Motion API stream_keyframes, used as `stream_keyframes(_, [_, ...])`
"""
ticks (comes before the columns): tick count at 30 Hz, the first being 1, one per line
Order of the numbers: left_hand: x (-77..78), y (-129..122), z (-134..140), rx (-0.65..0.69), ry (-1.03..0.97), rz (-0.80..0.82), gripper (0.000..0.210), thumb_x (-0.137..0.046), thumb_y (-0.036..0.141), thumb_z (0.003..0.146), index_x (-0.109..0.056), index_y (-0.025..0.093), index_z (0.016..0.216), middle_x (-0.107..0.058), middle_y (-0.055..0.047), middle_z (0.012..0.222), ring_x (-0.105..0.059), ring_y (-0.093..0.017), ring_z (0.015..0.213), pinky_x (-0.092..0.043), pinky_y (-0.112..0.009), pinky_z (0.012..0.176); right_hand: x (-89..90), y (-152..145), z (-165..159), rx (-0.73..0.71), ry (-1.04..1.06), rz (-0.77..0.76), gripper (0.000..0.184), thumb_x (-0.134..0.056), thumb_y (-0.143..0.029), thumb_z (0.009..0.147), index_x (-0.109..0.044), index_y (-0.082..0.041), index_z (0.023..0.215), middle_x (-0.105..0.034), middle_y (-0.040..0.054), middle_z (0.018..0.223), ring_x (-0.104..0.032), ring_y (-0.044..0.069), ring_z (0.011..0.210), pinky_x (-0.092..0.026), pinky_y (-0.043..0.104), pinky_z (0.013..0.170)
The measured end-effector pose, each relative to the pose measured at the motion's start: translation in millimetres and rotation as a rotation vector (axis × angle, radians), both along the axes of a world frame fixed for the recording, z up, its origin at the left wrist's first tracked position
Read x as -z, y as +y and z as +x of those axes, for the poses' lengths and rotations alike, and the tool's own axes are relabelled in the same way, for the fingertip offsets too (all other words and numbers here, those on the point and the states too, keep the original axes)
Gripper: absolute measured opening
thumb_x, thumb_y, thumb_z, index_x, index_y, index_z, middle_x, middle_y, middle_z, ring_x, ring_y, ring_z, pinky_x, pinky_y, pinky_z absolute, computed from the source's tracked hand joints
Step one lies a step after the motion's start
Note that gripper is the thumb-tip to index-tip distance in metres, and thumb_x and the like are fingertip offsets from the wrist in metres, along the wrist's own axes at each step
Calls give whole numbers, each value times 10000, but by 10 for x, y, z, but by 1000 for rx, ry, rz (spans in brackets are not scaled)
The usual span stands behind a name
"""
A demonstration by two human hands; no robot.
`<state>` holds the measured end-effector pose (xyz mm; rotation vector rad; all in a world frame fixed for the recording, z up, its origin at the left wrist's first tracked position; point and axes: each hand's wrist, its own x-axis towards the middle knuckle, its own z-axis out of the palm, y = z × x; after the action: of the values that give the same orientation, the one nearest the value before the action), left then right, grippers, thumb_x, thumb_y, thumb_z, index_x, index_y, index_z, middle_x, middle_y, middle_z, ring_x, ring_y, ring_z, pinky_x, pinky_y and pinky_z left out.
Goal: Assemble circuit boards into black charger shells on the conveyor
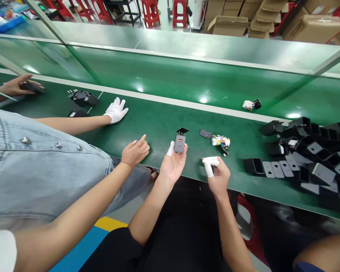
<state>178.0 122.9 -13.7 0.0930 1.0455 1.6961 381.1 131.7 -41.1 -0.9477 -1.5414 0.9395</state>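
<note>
My left hand holds up a small grey rectangular device with an orange mark on its face, thumb and fingers at its sides. A thin black flap sticks out at the device's top end. White finger cots cover my left thumb and some fingertips of my right hand. The right thumb and index finger are pinched together just over the table's near edge; whatever may be between them is too small to make out. Beyond that hand lie a bundle of wired parts and a dark flat cover.
On the green table, black housings and grey plates crowd the right. A small wired part lies farther back. At left, a co-worker's gloved hand and bare hand reach in, near black parts.
</note>
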Motion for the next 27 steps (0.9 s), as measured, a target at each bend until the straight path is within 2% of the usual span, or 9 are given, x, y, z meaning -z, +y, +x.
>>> stream_keyframes(6, [260,655,-184,-103,387,129,421,-870,581,906,-656,256,1067,-798,-90,1140,-820,-288,1130,-723,-494,1011,11,22,8,-10,-54,-7,108,-715,-252,1044,-792,-274,972,-793,68,1023,-776,250,955,-635,421,851])
stream_keyframes(8, [250,1030,-325,-156,561,149,465,-915,539,860,-620,239,1057,-782,-78,1119,-816,-244,1047,-711,-419,957,0,20,2,-11,-63,-9,111,-711,-262,1045,-790,-270,967,-793,69,1023,-776,248,958,-636,418,856])
stream_keyframes(11, [176,1715,-588,-183,780,137,544,-962,321,808,-595,245,1202,-753,-77,1210,-789,-203,1014,-663,-349,951,-29,13,-12,-16,-63,-6,120,-711,-259,1044,-790,-266,954,-793,66,1013,-772,240,945,-629,405,847])
stream_keyframes(13, [114,2164,-741,-108,1105,32,501,-868,227,869,-571,236,1272,-748,-92,1218,-771,-199,1006,-644,-360,979,-55,15,-19,-15,-70,-3,125,-714,-263,1041,-789,-262,941,-791,63,997,-769,235,924,-626,398,835])
stream_keyframes(17, [13,2756,-900,-10,1303,-33,298,-771,140,870,-610,213,1110,-742,-104,1163,-726,-250,1119,-558,-445,1144,-108,33,-40,3,-76,18,134,-704,-252,1038,-792,-268,939,-791,55,974,-769,231,891,-635,394,820])
stream_keyframes(19, [-15,2863,-919,-2,1344,-64,287,-761,140,864,-608,208,1098,-720,-124,1198,-696,-278,1190,-516,-472,1196,-119,33,-59,15,-65,20,141,-699,-242,1041,-798,-275,945,-790,52,970,-771,231,884,-640,392,813])
stream_keyframes(22, [-18,2822,-893,-38,1395,-102,487,-804,184,852,-571,184,1279,-623,-189,1417,-595,-326,1404,-430,-504,1301,-117,4,-88,27,-47,21,141,-700,-237,1044,-800,-281,956,-789,50,970,-776,232,881,-641,387,802])
stream_keyframes(25, [32,2553,-785,-114,1504,-67,665,-834,301,892,-492,169,1448,-487,-239,1568,-471,-371,1556,-371,-539,1358,-150,-5,-76,28,-32,46,130,-713,-213,1034,-794,-288,964,-791,41,981,-775,224,872,-634,373,789])
stream_keyframes(27, [94,2256,-669,-74,1593,43,571,-773,366,966,-522,179,1444,-522,-233,1513,-529,-379,1505,-441,-551,1305,-229,87,-19,17,-56,76,124,-720,-201,1028,-786,-290,973,-788,33,987,-769,219,889,-626,369,805])
